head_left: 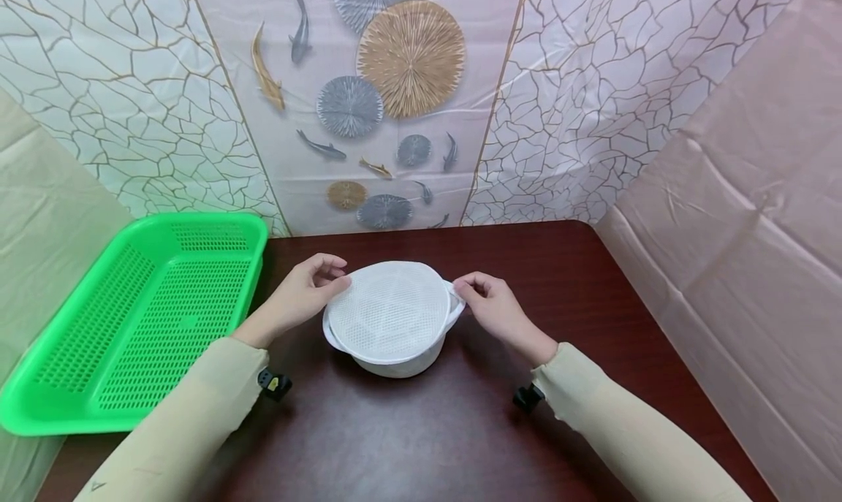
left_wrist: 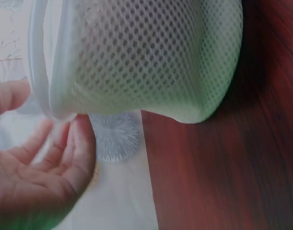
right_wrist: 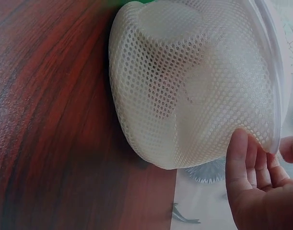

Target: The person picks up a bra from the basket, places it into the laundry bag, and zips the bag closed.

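Note:
A round white mesh laundry bag point(head_left: 388, 312) stands upright on the dark red-brown table, its flat mesh top facing up and a white band running round the rim. My left hand point(head_left: 304, 294) holds the rim on the left, thumb on the top side and fingers at the outer edge. At the right side, my right hand point(head_left: 490, 305) pinches the rim by a white loop point(head_left: 455, 305). Both wrist views show the soft mesh wall; the left wrist view has the left hand point(left_wrist: 45, 167) at the rim, and the right wrist view has the right hand point(right_wrist: 261, 187) there.
A large green plastic basket point(head_left: 253, 268) with slotted walls and floor sits on the left of the table point(head_left: 526, 458). Patterned sheeting point(head_left: 559, 122) hangs behind the table, and plain pale sheeting point(head_left: 743, 217) hangs on the right.

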Tool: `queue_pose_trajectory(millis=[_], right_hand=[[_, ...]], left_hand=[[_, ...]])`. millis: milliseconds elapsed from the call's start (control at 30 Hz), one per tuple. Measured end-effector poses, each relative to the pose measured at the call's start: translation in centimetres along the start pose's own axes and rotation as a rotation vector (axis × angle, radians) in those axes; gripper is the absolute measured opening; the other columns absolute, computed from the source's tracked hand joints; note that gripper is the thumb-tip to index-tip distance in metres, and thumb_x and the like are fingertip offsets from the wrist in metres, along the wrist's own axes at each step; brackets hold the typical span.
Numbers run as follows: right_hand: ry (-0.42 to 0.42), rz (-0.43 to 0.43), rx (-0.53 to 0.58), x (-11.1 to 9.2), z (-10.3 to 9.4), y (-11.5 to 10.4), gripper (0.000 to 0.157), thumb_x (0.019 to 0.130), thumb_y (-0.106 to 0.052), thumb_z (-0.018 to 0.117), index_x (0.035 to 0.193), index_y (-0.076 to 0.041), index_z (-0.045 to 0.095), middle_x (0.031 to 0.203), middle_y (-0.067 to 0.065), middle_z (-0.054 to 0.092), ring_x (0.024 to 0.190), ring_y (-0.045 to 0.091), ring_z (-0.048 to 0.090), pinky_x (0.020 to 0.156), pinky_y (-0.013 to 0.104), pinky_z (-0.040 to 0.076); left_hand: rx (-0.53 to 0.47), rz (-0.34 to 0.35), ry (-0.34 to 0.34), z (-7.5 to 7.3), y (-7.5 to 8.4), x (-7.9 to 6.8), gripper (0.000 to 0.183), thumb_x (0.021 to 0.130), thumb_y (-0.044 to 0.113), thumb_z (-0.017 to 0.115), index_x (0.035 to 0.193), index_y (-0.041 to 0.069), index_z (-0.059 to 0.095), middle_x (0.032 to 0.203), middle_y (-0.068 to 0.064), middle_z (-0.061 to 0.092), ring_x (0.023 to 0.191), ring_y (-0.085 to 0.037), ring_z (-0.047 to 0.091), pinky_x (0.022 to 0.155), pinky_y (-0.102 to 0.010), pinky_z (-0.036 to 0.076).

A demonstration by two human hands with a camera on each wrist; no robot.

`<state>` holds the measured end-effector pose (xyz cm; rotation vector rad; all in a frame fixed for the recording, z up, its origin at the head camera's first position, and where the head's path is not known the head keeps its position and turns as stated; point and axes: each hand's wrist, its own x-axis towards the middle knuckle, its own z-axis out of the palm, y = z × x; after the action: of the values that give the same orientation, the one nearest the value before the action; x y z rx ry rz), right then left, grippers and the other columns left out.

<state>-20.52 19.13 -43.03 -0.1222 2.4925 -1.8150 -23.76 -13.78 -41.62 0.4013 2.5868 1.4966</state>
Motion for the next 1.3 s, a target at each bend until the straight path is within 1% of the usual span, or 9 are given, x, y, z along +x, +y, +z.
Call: queue_pose_trajectory(millis=[167, 333, 467, 667, 767, 833, 1000, 1067, 1300], right_hand=[[-0.042, 0.016, 0.025, -0.5, 0.1, -1.7, 0.027, 0.096, -0.022, 0.062, 0.105, 0.003, 0.066, 0.099, 0.013, 0.066, 0.082, 0.020, 0.063, 0.071, 0.033, 0.056], [-0.054, -0.010, -0.052, -1.3, 0.3, -3.6, 0.022, 0.093, -0.017, 0.065, 0.104, 0.003, 0.066, 0.089, 0.010, 0.066, 0.078, 0.021, 0.059, 0.065, 0.027, 0.051], [-0.048, -0.023, -0.068, -0.8, 0.5, -2.5, 0.023, 0.090, -0.019, 0.070, 0.102, 0.001, 0.067, 0.085, 0.010, 0.065, 0.072, 0.017, 0.058, 0.060, 0.023, 0.044], [-0.068, -0.061, -0.062, 0.0, 0.7, -0.3, 0.023, 0.087, -0.016, 0.073, 0.102, -0.001, 0.066, 0.087, 0.010, 0.065, 0.072, 0.017, 0.061, 0.062, 0.022, 0.048], [-0.084, -0.089, -0.070, -0.1, 0.8, 0.0, 0.023, 0.085, -0.015, 0.075, 0.101, -0.001, 0.066, 0.088, 0.009, 0.065, 0.075, 0.019, 0.061, 0.063, 0.022, 0.048], [-0.100, -0.097, -0.075, -0.6, 0.8, -0.8, 0.023, 0.085, -0.012, 0.074, 0.102, 0.001, 0.065, 0.089, 0.012, 0.065, 0.077, 0.022, 0.061, 0.063, 0.021, 0.048], [-0.118, -0.115, -0.077, -0.6, 0.9, -0.8, 0.023, 0.085, -0.010, 0.074, 0.102, 0.001, 0.065, 0.090, 0.012, 0.065, 0.078, 0.023, 0.061, 0.064, 0.021, 0.048], [-0.113, -0.118, -0.079, -0.3, 1.0, 0.1, 0.023, 0.084, -0.012, 0.076, 0.101, -0.001, 0.065, 0.088, 0.009, 0.065, 0.077, 0.021, 0.061, 0.064, 0.021, 0.048], [-0.117, -0.117, -0.105, -0.4, 1.0, 0.4, 0.020, 0.085, -0.013, 0.075, 0.099, -0.002, 0.065, 0.087, 0.008, 0.065, 0.076, 0.021, 0.061, 0.064, 0.022, 0.048]], left_hand=[[0.041, -0.056, 0.007, 0.6, 0.2, 0.4, 0.038, 0.092, 0.033, 0.067, 0.121, 0.010, 0.059, 0.109, -0.008, 0.063, 0.092, -0.024, 0.060, 0.074, -0.034, 0.052], [0.024, -0.062, -0.020, 1.0, 0.8, 0.6, 0.039, 0.092, 0.034, 0.067, 0.121, 0.010, 0.060, 0.109, -0.008, 0.063, 0.093, -0.025, 0.060, 0.075, -0.035, 0.052], [0.023, -0.051, -0.039, 1.2, 1.2, 0.7, 0.038, 0.091, 0.033, 0.067, 0.122, 0.011, 0.060, 0.111, -0.007, 0.063, 0.093, -0.023, 0.060, 0.075, -0.035, 0.051], [0.015, -0.039, -0.048, 1.4, 1.6, 1.0, 0.032, 0.092, 0.031, 0.067, 0.119, 0.015, 0.063, 0.111, -0.005, 0.063, 0.093, -0.023, 0.059, 0.074, -0.035, 0.051], [0.015, -0.043, -0.051, 1.5, 1.7, 1.0, 0.032, 0.092, 0.029, 0.066, 0.119, 0.013, 0.064, 0.110, -0.005, 0.063, 0.093, -0.023, 0.058, 0.075, -0.035, 0.051], [0.012, -0.047, -0.060, 1.6, 1.7, 1.0, 0.033, 0.092, 0.029, 0.066, 0.121, 0.013, 0.064, 0.112, -0.006, 0.063, 0.093, -0.024, 0.058, 0.076, -0.035, 0.051], [0.013, -0.046, -0.095, 2.1, 1.3, 1.0, 0.035, 0.092, 0.030, 0.067, 0.122, 0.013, 0.064, 0.122, -0.005, 0.061, 0.105, -0.023, 0.056, 0.089, -0.040, 0.047], [0.018, -0.034, -0.099, 2.3, 1.2, 1.0, 0.034, 0.091, 0.028, 0.068, 0.122, 0.014, 0.064, 0.122, -0.005, 0.062, 0.109, -0.022, 0.054, 0.093, -0.041, 0.045], [-0.029, 0.006, -0.047, 2.5, 1.4, 0.7, 0.028, 0.089, 0.018, 0.071, 0.116, 0.014, 0.067, 0.114, -0.003, 0.065, 0.104, -0.022, 0.058, 0.087, -0.038, 0.048]])
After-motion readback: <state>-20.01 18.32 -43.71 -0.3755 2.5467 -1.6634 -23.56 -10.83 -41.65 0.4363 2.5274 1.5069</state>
